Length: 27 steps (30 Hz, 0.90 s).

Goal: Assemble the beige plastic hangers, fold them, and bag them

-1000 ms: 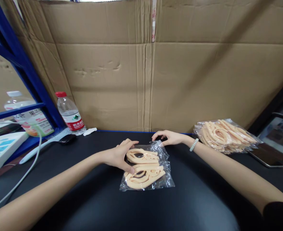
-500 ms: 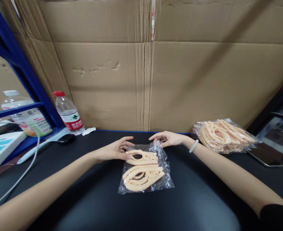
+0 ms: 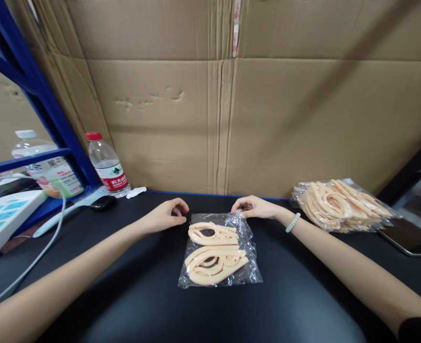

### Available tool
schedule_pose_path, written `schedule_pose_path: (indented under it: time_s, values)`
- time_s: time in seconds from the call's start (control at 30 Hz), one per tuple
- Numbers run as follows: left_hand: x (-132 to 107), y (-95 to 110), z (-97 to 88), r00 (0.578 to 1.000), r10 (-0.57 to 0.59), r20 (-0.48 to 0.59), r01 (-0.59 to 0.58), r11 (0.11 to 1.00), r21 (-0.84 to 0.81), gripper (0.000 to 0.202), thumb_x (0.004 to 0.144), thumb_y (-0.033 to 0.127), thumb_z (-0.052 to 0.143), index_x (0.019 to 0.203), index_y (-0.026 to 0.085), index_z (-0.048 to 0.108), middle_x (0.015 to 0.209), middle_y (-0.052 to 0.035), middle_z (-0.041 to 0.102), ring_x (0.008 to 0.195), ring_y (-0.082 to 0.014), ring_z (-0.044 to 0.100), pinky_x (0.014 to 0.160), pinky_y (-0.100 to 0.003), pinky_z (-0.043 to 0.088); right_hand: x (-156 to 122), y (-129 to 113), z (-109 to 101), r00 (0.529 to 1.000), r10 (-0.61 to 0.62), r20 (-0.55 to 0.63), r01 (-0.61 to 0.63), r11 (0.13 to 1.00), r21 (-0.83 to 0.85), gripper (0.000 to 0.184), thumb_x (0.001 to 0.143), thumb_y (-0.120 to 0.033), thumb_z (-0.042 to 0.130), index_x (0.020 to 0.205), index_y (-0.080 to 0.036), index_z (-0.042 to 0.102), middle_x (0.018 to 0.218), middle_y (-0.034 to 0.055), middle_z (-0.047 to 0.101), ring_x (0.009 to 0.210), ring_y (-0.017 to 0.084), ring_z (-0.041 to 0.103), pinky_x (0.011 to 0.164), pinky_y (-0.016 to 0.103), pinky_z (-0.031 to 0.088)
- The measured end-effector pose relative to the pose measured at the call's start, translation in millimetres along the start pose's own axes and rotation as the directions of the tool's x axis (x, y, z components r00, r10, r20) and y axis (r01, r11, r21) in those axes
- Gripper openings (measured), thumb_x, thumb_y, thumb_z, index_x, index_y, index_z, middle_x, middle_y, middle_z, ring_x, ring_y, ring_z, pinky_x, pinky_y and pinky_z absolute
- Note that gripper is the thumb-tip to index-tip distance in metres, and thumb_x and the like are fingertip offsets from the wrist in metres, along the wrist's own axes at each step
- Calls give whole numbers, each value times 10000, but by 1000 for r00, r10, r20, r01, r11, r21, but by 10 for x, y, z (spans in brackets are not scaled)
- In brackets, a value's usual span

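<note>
A clear plastic bag lies flat on the black tabletop in front of me. Inside it are two beige pieces, curved and looped, that look like folding clothes hangers. My right hand is at the bag's far right corner, its thumb and fingers closed on the crinkled film; the fingertips are partly hidden. Just left of the bag's far edge, my left hand hovers apart from it, fingers loosely curled, a gap between thumb and fingers, and nothing in it.
At the right lies a pile of similar bagged beige pieces, beside a dark flat device. A red-capped water bottle, a light-blue brush, a white cable and a blue frame stand left. Cardboard walls the back.
My left hand has come off the bag's left side and moved slightly left. My right hand has closed its fingers at the bag's far right corner. The view has shifted slightly.
</note>
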<state>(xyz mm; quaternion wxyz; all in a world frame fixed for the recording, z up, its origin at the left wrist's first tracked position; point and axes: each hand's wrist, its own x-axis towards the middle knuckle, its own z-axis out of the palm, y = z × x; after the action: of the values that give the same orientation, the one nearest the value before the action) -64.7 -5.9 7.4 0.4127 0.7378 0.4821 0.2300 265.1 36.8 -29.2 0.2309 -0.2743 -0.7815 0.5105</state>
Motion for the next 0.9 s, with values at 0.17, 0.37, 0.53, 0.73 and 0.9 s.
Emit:
schedule_pose_path:
  time_s: [0.17,0.37,0.53,0.73,0.9]
  values:
    - [-41,47,-7,998,29,47,-35,992,123,379,654,460,708,891,176,629,850,-29,669,752,-200,621,650,-288,491,4,-11,28,1000,-6,-26,8,998,56,324,729,-411,777,860,-141,655,1006,77,669,875,177,612,841,339,465]
    - [-213,199,423,947,289,-143,-222,907,358,660,795,551,549,1316,164,429,1419,-168,441,1330,-320,388,1090,-505,310,-12,-25,62,999,-1,-45,8,989,147,314,734,-403,779,796,-145,611,970,82,696,901,179,631,871,352,453]
    - [-458,364,759,909,326,260,-414,638,649,1164,636,767,621,1500,105,210,1569,-213,152,1439,-412,91,1145,-605,80,-1,4,96,997,31,-68,-15,974,226,300,709,-359,809,807,-139,632,807,21,680,765,133,625,809,302,467]
    - [-445,192,817,910,309,276,-412,607,680,1046,747,776,485,1523,153,160,1574,-183,144,1439,-396,111,1137,-600,142,-51,-68,132,995,101,-22,-86,930,357,368,705,-405,812,830,-136,594,909,66,679,877,167,657,827,317,500]
    - [-435,69,848,897,366,246,-428,587,687,1012,773,741,488,1528,171,130,1582,-167,117,1439,-392,125,1134,-606,148,-131,-108,183,985,170,-34,-141,899,415,403,734,-436,787,851,-168,509,725,7,646,734,175,693,719,321,549]
